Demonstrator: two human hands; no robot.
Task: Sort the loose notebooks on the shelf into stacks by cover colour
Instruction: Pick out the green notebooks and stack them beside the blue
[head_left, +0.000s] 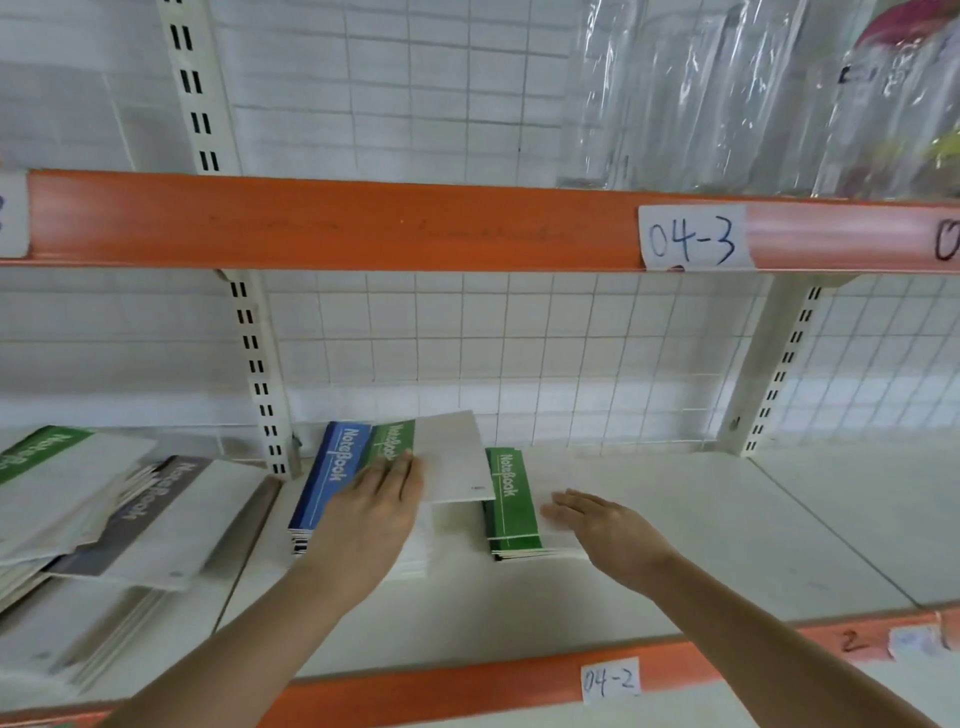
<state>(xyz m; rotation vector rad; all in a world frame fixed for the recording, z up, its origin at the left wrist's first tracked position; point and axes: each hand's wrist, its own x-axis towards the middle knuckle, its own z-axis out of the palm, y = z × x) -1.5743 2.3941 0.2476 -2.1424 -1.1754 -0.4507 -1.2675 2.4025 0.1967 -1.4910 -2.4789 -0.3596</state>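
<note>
Two bare hands reach onto a white shelf (675, 525) whose orange front strip carries a handwritten tag reading "04-2" (609, 682); the orange strip of the shelf above bears a tag reading "04-3" (693, 238). Left hand (374, 514) lies flat, fingers straight and released, on a green-spined notebook (441, 457) printed "NoteBook", which sits askew on top of a blue stack (322, 488) with the same word on its spine. Right hand (608, 525), fingers also straight and grasping nothing, rests palm down on the white cover of a green stack (511, 506), again marked "NoteBook", just right of the blue one. Both stacks stand near the middle of the shelf, close to its far wire-grid back (519, 353). Far left, past a slotted upright (260, 374), a loose pile holds a grey-spined notebook (140, 514) and a second green one (41, 449), overlapping at angles. Clear plastic bags (727, 93) stand on the upper shelf at right.
</note>
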